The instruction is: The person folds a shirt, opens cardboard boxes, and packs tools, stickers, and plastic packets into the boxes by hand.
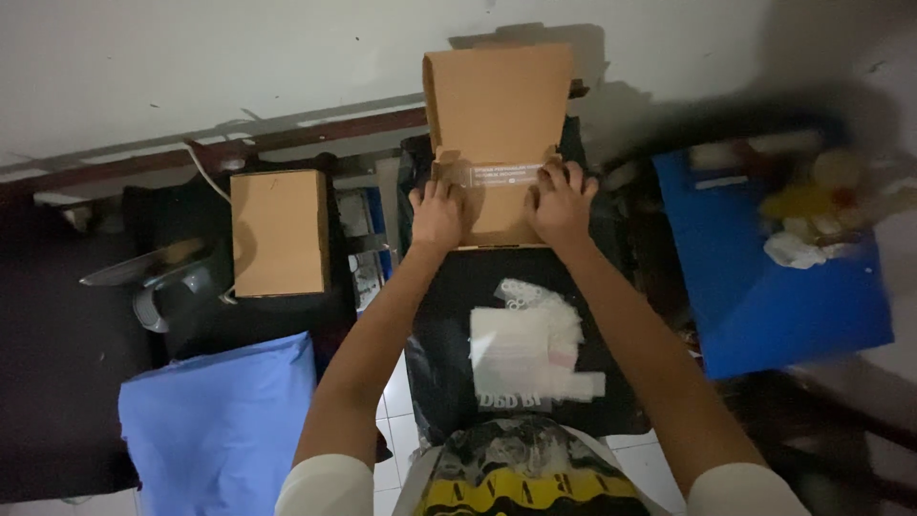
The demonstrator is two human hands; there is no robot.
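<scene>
A brown cardboard mailer box [498, 105] lies open ahead of me, its lid standing up against the wall. My left hand [437, 215] presses on the box's front left edge. My right hand [560, 203] presses the front right edge, fingers spread over a pale adhesive strip [504, 176] on the flap. Closer to me, a clear plastic bag with white contents [526, 348] rests on a black surface [441, 382].
A closed brown box [279, 231] sits to the left on dark items. A blue cloth bundle [220, 413] lies at lower left. A blue container [764, 287] with blurred white and yellow things stands at right. A black and yellow plastic package [521, 473] is nearest me.
</scene>
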